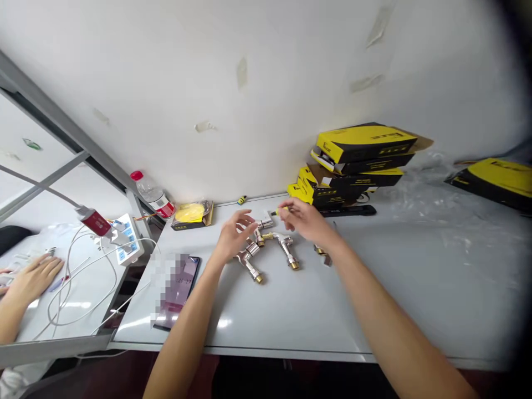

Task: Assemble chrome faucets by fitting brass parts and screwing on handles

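My left hand (236,237) hovers over a group of chrome taps with its fingers apart and curved, and holds nothing that I can see. Just beneath it lies a chrome tap (251,265) with a brass threaded end. A second chrome tap (287,249) rests between my hands, and another tap (262,230) stands behind it. My right hand (305,220) is closed in a pinch on a small yellow-green stick-like piece (274,213), mostly hidden by the fingers. Partly covered by my right wrist is another metal fitting (322,252).
Yellow-black boxes (366,138) are stacked at the back right, beside clear plastic wrap (440,188). On the left are a phone (183,288), an open box (193,216), a bottle (153,194) and a power strip (129,238) with cables. Another person's hand (39,277) rests beyond the frame.
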Action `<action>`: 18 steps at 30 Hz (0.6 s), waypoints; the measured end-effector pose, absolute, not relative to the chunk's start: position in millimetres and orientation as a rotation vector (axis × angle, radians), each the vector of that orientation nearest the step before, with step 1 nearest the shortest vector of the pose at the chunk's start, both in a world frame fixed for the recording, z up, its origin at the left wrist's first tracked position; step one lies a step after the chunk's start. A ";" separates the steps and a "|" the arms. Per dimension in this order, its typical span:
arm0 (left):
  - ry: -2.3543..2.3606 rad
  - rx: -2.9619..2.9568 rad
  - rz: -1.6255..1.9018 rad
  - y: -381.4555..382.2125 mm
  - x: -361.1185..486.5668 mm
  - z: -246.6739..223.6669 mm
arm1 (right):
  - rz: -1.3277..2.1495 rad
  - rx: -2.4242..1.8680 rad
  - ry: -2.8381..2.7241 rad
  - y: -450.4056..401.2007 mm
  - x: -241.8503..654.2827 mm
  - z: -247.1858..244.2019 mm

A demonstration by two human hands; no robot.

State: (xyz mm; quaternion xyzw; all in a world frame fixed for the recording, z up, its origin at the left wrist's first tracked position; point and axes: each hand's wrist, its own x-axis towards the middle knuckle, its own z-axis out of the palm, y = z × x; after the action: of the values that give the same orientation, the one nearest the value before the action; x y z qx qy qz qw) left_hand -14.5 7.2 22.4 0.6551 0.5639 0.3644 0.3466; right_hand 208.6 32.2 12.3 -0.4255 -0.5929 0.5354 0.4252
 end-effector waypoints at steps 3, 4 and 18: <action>1.720 1.706 1.015 15.0 -31.0 19.0 | 1.401 -0.995 -0.985 40.6 223.5 16.0; 1.766 1.723 0.978 15.6 -34.5 18.6 | 1.430 -0.960 -0.859 42.3 227.8 18.1; 1.313 1.782 0.390 2.4 -29.8 21.3 | 1.544 -0.687 -0.720 36.3 263.5 33.5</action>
State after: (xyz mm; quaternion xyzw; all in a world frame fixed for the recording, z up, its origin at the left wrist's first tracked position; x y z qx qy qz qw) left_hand -29.8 2.4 21.3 0.7150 0.5269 0.1565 0.4321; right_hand 263.5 36.3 33.5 -0.2973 -0.3115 0.6679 0.6070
